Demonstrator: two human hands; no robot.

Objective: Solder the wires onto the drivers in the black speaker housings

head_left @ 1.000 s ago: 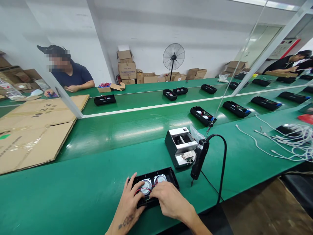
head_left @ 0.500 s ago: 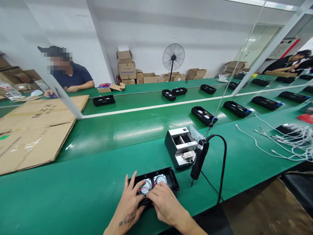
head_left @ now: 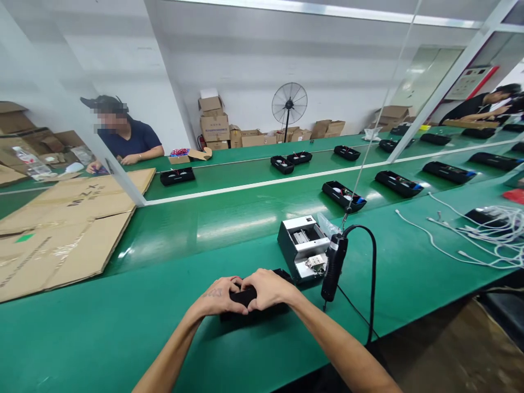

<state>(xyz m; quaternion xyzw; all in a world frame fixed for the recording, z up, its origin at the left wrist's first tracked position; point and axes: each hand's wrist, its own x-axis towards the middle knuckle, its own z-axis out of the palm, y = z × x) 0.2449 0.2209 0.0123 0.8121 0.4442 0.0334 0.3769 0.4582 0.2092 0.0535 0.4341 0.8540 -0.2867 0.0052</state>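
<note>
Black plastic speaker housing point(head_left: 250, 312) sits near the front edge of the green bench point(head_left: 123, 327), roughly midway along it, its inside hidden under both hands. Left hand point(head_left: 219, 297) curls over the housing's left part, fingers bent down onto the top; right hand point(head_left: 268, 289) does the same on the right part — fingertips of the two meet in the middle, both pressing down on the housing rather than pinching anything.

Just beyond the housing's right end stands a small grey-white machine point(head_left: 303, 248) with an open top. A black electric screwdriver point(head_left: 333, 267) hangs beside it on a thin line, tip close to the bench, black cable point(head_left: 372, 273) looping off over the front edge.

Farther back, more black housings point(head_left: 343, 195) lie along the glossy middle belt. White cables point(head_left: 483, 234) pile at the right end. Flattened cardboard point(head_left: 61, 229) covers the left end. Across the bench a person in a dark shirt point(head_left: 131, 139) sits with hands on the far strip — cartons point(head_left: 213, 121) and a standing fan point(head_left: 289, 103) against the back wall.
</note>
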